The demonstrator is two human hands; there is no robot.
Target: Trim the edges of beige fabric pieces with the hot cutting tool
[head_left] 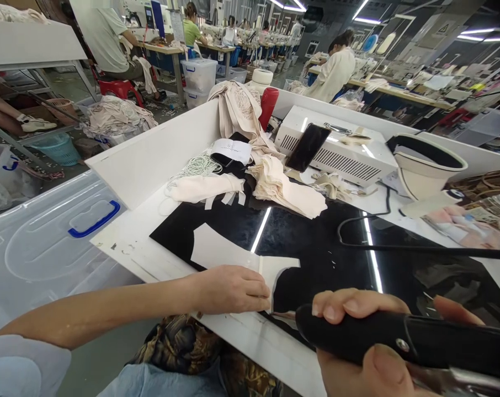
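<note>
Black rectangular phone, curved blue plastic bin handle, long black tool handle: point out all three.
Black rectangular phone point(308, 148): head view, middle of its dark screen.
Curved blue plastic bin handle point(96, 222): head view, its long bar.
Long black tool handle point(440, 341): head view, its side.

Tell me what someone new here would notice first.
Probably the black-handled tool looming in the right hand at lower right. Next, the glossy black sheet mid-table, with the left hand pressing pale fabric at its near edge. Behind, a red object stands out.
</note>
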